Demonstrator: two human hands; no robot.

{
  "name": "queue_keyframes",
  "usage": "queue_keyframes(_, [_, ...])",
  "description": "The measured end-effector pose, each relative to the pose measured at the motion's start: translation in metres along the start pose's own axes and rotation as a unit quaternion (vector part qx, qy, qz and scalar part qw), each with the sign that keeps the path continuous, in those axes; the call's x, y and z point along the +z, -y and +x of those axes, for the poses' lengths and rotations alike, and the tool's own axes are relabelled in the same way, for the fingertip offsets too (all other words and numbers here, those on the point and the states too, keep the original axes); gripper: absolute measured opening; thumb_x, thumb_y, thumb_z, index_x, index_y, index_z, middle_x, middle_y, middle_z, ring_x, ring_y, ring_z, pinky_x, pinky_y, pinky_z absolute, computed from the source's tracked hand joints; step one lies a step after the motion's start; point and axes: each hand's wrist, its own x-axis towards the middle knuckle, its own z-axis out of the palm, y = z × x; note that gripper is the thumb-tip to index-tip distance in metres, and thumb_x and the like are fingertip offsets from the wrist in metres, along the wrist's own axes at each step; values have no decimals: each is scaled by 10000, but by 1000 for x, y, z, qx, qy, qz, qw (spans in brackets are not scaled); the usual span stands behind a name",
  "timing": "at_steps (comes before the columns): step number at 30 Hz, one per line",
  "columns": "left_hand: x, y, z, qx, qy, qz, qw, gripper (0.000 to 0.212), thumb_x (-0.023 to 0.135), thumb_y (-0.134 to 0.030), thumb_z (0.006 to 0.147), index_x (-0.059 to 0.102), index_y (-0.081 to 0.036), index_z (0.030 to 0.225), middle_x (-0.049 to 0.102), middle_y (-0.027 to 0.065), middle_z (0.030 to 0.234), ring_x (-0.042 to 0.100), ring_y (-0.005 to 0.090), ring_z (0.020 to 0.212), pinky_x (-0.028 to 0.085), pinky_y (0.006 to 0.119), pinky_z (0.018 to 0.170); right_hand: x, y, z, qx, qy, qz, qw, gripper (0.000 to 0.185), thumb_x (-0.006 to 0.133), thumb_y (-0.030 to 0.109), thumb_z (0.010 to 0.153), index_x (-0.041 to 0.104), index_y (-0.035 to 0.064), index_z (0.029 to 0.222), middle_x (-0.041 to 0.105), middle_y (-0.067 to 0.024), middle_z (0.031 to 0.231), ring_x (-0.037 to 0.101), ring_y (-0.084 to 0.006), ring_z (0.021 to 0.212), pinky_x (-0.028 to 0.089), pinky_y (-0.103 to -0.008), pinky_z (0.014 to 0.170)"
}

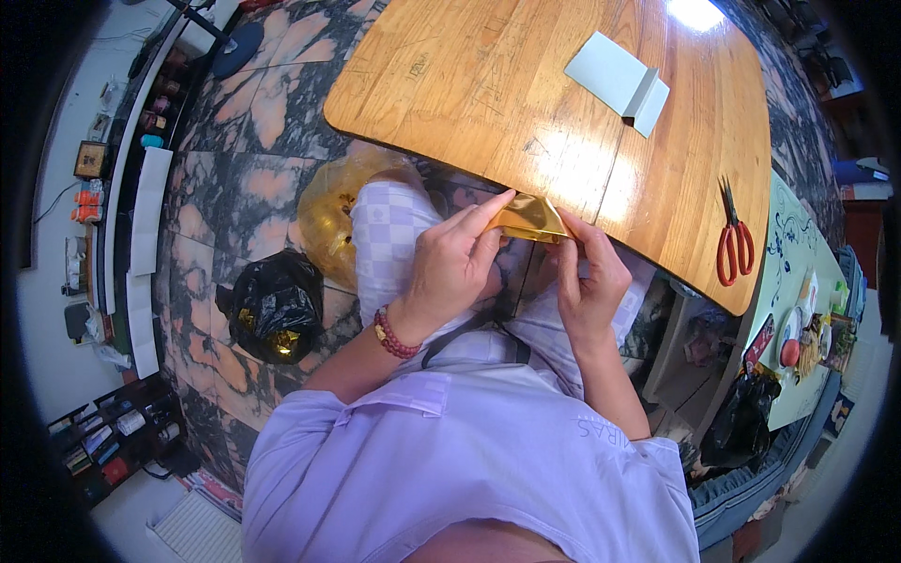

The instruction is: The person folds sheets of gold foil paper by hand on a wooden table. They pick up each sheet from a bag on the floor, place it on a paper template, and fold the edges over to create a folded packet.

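Note:
Between my two hands, just in front of the wooden table's edge, is a folded piece of shiny gold foil paper (531, 217). My left hand (457, 257) pinches its left end between thumb and fingers. At the right end, my right hand (590, 271) grips a corner the same way. The foil's middle is creased and bulges slightly; its underside is hidden. On the wooden table (450, 91) lies a pale folded card (609, 74) with a raised crease near one end. Red-handled scissors (735, 246) rest near the table's right edge, blades pointing away from me.
On the marble-patterned floor to my left stand a black plastic bag (274, 302) with gold pieces inside and a yellowish clear bag (327, 218) holding gold items. A pale green table (795, 232) with food and dishes adjoins on the right; another black bag (739, 422) hangs beside it.

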Motion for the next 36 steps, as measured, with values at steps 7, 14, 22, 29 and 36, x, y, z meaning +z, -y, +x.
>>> queue_keyframes(7, [-8, -1, 3, 48, -23, 103, 993, 305, 672, -51, 1053, 745, -64, 1350, 784, 161, 1042, 783, 311, 819, 597, 368, 718, -7, 0, 6, -78, 28, -98, 992, 146, 772, -20, 948, 710, 13, 1076, 684, -155, 881, 709, -332, 726, 563, -396, 651])
queue_keyframes(14, [-14, -1, 5, 61, -39, 172, 983, 86, 764, -115, 1019, 715, -44, 1022, 704, 101, 858, 742, 267, 690, 544, 358, 587, -12, 5, 5, -74, 78, -125, 986, 113, 765, -2, 966, 687, 22, 1044, 655, -137, 863, 684, -313, 682, 543, -387, 616])
queue_keyframes(22, [-11, -2, 6, 80, -45, 189, 978, 169, 746, -116, 1022, 663, -51, 891, 612, 99, 769, 621, 254, 544, 457, 392, 512, -16, 9, 10, -52, 62, -115, 990, 118, 784, 92, 983, 675, 56, 954, 638, -120, 817, 653, -328, 620, 517, -419, 578])
queue_keyframes(29, [-12, -6, 2, 51, -25, 159, 986, 201, 731, -95, 1020, 629, -39, 856, 594, 110, 748, 591, 259, 519, 433, 392, 501, -10, 7, 8, -25, 44, -138, 989, 187, 778, 150, 1013, 651, 58, 911, 638, -120, 797, 649, -326, 608, 501, -416, 563])
queue_keyframes(36, [-10, -9, 4, 64, -42, 158, 984, 219, 732, -104, 1026, 617, -31, 854, 593, 125, 744, 593, 297, 533, 430, 405, 505, -9, 2, 8, -72, 58, -119, 989, 191, 751, 102, 1019, 618, 43, 895, 608, -145, 781, 631, -350, 605, 480, -429, 557])
